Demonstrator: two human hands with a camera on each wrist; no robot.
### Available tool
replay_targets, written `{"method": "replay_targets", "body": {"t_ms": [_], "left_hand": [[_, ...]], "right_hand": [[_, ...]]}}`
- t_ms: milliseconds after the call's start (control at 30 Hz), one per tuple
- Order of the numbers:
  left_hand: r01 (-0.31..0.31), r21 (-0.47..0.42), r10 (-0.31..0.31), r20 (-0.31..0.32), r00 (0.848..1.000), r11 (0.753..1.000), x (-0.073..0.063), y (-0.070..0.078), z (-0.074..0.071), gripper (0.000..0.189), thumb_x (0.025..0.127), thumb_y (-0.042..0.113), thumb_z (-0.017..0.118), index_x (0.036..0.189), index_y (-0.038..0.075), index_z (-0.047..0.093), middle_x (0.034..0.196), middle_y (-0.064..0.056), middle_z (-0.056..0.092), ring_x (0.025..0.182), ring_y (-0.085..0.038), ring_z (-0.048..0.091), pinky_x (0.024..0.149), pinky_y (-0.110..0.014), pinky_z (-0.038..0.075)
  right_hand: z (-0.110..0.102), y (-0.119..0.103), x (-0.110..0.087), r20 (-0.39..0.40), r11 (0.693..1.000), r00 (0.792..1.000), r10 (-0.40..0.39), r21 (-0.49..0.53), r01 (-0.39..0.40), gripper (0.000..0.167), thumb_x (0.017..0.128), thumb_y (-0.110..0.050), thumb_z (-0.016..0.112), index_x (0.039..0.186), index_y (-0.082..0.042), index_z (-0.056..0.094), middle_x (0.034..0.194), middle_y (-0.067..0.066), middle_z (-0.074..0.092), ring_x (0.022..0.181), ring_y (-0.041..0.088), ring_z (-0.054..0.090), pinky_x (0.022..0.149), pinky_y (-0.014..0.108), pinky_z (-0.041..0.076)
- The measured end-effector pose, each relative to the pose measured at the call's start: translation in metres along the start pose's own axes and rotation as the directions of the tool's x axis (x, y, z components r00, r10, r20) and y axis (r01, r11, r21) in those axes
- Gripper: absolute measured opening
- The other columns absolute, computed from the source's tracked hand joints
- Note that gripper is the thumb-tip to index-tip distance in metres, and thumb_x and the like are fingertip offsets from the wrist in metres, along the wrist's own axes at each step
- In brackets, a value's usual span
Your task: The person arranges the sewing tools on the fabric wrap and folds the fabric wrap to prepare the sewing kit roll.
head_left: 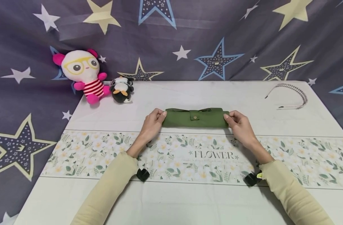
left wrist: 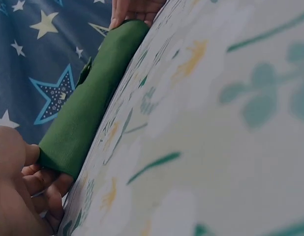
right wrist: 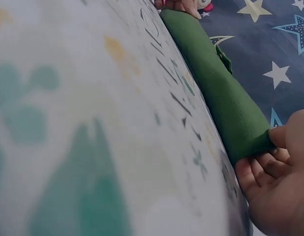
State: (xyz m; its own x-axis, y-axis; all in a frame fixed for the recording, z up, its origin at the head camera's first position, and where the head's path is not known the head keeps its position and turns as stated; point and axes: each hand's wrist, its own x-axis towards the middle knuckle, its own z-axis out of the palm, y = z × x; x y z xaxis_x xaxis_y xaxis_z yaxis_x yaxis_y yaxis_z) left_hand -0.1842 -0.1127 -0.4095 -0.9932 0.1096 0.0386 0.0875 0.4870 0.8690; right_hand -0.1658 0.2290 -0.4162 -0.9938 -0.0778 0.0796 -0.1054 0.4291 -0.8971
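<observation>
A green fabric bundle [head_left: 179,119], rolled or folded long and narrow, lies on the table with a snap-button tab [head_left: 195,115] at its middle. My left hand [head_left: 153,123] pinches its left end between thumb and fingers. At the other end, my right hand [head_left: 241,127] grips the cloth in the same way. The left wrist view shows the bundle [left wrist: 88,103] running from the near left hand [left wrist: 24,187] to the right hand beyond. In the right wrist view, thumb and curled fingers of the right hand [right wrist: 275,182] hold the bundle's near end [right wrist: 240,128].
A pink-and-white plush toy [head_left: 94,89] sits at the table's back left, beside a small penguin plush [head_left: 121,90]. A headband [head_left: 302,97] lies at the back right. The white table cover [head_left: 174,203] has a flower-print band, and a star-patterned cloth [head_left: 185,37] hangs behind.
</observation>
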Motion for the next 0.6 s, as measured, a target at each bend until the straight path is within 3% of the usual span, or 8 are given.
{"method": "replay_targets", "body": {"t_ms": [333, 600], "left_hand": [[-0.023, 0.019, 0.022, 0.044, 0.999, 1.000, 0.0075, -0.0021, -0.0005, 0.031, 0.114, 0.028, 0.042, 0.114, 0.001, 0.058, 0.083, -0.005, 0.049, 0.076, -0.023, 0.045, 0.076, -0.037, 0.037], [-0.020, 0.033, 0.019, 0.039, 0.999, 0.999, 0.0093, -0.0010, -0.0006, 0.028, 0.114, 0.026, 0.042, 0.113, 0.003, 0.058, 0.082, -0.005, 0.048, 0.076, -0.023, 0.044, 0.076, -0.036, 0.036]], "right_hand": [[-0.0026, -0.0003, 0.0011, 0.042, 1.000, 0.999, -0.001, 0.005, 0.001, 0.035, 0.113, -0.029, 0.047, 0.105, 0.005, 0.054, 0.080, 0.013, 0.049, 0.061, 0.016, 0.040, 0.057, 0.028, 0.039], [-0.0039, -0.0002, 0.0029, 0.034, 1.000, 0.999, 0.023, 0.010, -0.024, 0.037, 0.112, -0.030, 0.048, 0.108, 0.007, 0.057, 0.085, 0.013, 0.052, 0.071, 0.016, 0.047, 0.064, 0.024, 0.043]]}}
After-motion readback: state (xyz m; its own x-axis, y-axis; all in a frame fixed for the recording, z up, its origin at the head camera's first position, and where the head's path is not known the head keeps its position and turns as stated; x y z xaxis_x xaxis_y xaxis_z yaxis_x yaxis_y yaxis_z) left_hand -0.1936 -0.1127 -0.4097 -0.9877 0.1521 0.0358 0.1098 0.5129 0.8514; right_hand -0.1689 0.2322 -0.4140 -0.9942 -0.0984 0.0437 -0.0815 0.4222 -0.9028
